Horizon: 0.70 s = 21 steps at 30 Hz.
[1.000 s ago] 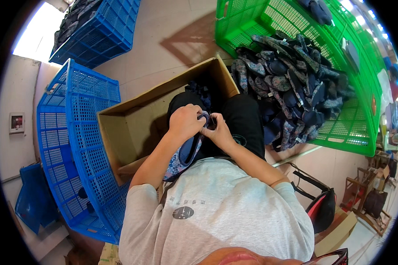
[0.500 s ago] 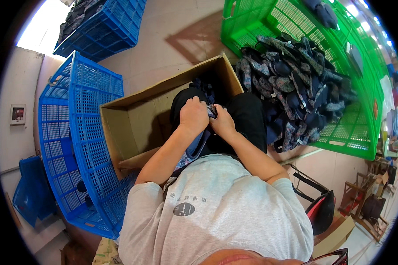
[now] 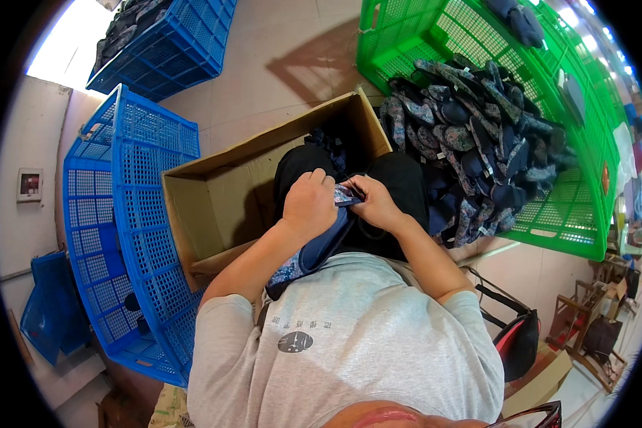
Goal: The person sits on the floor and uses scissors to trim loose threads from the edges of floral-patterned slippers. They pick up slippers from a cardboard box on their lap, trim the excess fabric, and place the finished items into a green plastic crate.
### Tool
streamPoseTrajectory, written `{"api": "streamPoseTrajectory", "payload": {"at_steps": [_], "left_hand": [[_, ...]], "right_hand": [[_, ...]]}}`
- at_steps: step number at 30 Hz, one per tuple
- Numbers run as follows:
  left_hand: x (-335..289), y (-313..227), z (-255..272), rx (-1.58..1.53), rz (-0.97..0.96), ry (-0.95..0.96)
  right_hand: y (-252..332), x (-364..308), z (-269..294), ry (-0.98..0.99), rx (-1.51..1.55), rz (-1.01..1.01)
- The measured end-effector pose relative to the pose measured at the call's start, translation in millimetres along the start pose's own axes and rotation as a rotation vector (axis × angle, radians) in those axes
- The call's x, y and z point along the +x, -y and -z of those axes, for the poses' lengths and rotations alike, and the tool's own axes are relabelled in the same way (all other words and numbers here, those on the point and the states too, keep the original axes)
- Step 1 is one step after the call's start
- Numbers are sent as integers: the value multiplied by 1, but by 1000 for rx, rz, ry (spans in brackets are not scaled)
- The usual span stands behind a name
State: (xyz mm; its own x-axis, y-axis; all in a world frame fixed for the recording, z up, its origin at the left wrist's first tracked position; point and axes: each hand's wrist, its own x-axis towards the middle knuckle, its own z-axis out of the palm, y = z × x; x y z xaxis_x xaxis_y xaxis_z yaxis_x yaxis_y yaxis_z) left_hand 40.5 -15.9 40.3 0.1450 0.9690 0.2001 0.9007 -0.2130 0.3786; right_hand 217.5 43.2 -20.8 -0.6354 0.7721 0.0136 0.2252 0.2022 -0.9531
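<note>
Hands on insole over box.
Left hand [image 3: 308, 207] and right hand [image 3: 374, 203] both closed around patterned insole [image 3: 314, 250]; cardboard box [image 3: 214, 207] beneath.

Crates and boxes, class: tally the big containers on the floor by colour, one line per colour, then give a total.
Blue crates: 2, one beside the box and one further off at the top
Green crates: 1
Brown cardboard boxes: 1
Total: 4
</note>
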Motion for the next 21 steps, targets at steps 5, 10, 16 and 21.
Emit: {"api": "streamPoseTrajectory", "payload": {"at_steps": [5, 10, 16, 21], "left_hand": [[-3, -8, 20, -270, 201, 98], [-2, -6, 37, -541, 421, 380], [-17, -15, 51, -1029, 841, 506], [-18, -13, 53, -627, 452, 258]], "right_hand": [[21, -8, 16, 172, 264, -116], [21, -18, 15, 302, 643, -267], [16, -25, 13, 402, 855, -270], [20, -22, 5, 244, 739, -170]]}}
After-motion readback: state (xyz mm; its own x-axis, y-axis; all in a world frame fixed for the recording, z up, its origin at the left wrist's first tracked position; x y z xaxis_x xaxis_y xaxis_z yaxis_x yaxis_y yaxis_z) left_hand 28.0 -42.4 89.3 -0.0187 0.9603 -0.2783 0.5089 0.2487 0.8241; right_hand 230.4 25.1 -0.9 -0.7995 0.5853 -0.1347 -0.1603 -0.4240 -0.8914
